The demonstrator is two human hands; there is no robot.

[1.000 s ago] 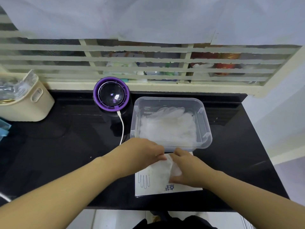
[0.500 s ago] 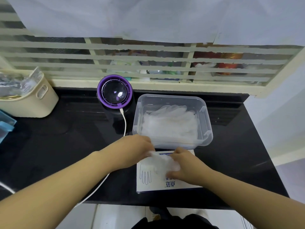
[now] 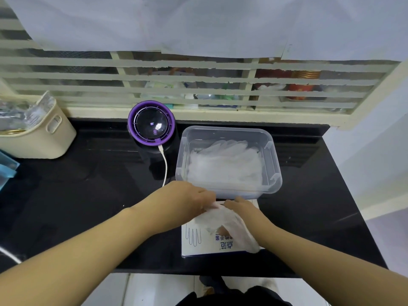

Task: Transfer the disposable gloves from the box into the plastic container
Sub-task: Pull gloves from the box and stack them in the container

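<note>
- I am watching two bare hands working over the box (image 3: 196,246), which is lying flat at the near edge of the black counter (image 3: 88,195), just in front of the plastic container (image 3: 277,164).
- The left hand (image 3: 185,202) is reaching in from the left with its fingers curled, pinching one end of a thin translucent glove (image 3: 227,219) above the far side of the box.
- The right hand (image 3: 249,214) is hovering over the right part of the box, its fingers bending round the same glove. The film is draping over its thumb side, so I cannot tell how its fingertips are lying.
- The glove is stretching slantwise, its long axis running from the left hand's fingertips down to a loose end trailing over the box's near right corner. I cannot tell which end is the cuff.
- The box is lying with its long side running left to right. Its blue print is reading upside down to me, and its drawn glove outline is pointing its fingers toward the near edge.
- The container is standing open, its long side also running left to right, and it is holding a flat stack of gloves (image 3: 225,168) with what look like finger ends toward the far wall.
- A purple round device (image 3: 151,124) is sitting just beside the container's far left corner, its white cable (image 3: 165,164) trailing toward the left hand.
- A cream basket (image 3: 44,140) is standing well apart at the far left.
</note>
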